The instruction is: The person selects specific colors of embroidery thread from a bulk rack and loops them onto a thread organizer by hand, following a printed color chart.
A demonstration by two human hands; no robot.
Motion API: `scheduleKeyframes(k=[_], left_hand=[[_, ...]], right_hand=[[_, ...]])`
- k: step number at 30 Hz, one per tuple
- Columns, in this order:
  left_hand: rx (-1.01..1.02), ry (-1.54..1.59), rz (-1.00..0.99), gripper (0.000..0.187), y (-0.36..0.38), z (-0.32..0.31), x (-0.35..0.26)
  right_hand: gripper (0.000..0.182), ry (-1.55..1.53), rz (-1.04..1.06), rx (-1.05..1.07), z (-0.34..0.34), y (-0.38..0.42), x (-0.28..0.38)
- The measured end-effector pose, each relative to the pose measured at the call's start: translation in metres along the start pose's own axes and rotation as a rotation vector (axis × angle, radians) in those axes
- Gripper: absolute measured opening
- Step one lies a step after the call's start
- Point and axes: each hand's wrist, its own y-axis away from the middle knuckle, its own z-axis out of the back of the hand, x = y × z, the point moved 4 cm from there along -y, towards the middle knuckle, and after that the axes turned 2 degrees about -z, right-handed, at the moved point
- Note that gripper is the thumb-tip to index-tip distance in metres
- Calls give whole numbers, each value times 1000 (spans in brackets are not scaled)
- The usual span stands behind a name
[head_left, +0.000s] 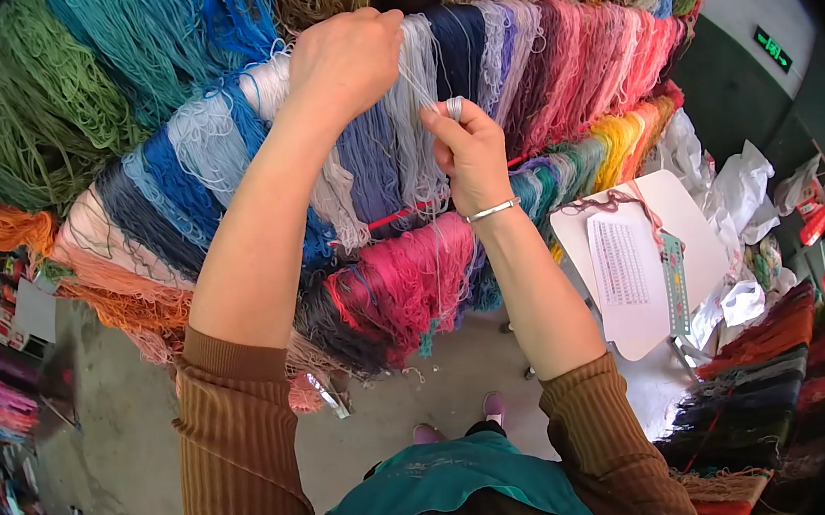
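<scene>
Hanks of coloured thread hang in rows in front of me. My left hand is closed at the upper row, beside a white hank. From its fingertips, pale grey thread runs taut down to my right hand. The right thumb and fingers pinch that thread, and a small pale coil shows at the forefinger. Behind the right hand hang a light grey hank and a navy hank. The left fingertips are partly hidden.
Pink hanks hang to the right and magenta hanks below. At right lies a white board with a printed sheet and a green punched card. Plastic bags lie beyond it. More hanks fill the lower right.
</scene>
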Motion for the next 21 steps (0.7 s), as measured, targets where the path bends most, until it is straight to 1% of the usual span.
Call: scheduleKeyframes(k=[2,3,5,8,12,14,15,16,17,18,19,20,21], left_hand=[[3,0,1,32,0,0,0],[6,1,2,32,0,0,0],[0,0,-1,32,0,1,0],[-2,-11,-4,32,0,1,0],[-20,-32,-25,32,1,0,0],[3,-41,-22,33,1,-6,3],[-81,-21,-58,26,2,-6,3],[-166,-1,-93,22,2,-6,3],[-89,-33,-62,28,1,-8,6],[-93,-33,-70,30,2,-7,5],[-96,-31,-78,33,2,-6,4],[-15,-42,-34,35,1,-6,4],[-225,268,-215,27,5,6,-2]], right_hand=[[6,-85,-130,105,-5,2,3],[6,-84,-130,105,-4,2,4],[10,-99,-201,183,-6,2,4],[13,-81,-208,218,-3,3,2],[15,-26,-179,203,8,17,-4],[15,54,-231,112,33,46,-9],[13,59,-286,92,57,65,-20],[13,49,-364,27,86,91,-33],[13,38,-441,-39,119,120,-47],[11,86,-520,-110,163,154,-67],[11,188,-579,-244,205,195,-83],[13,235,-637,-348,255,243,-103],[15,208,-726,-505,303,300,-115]])
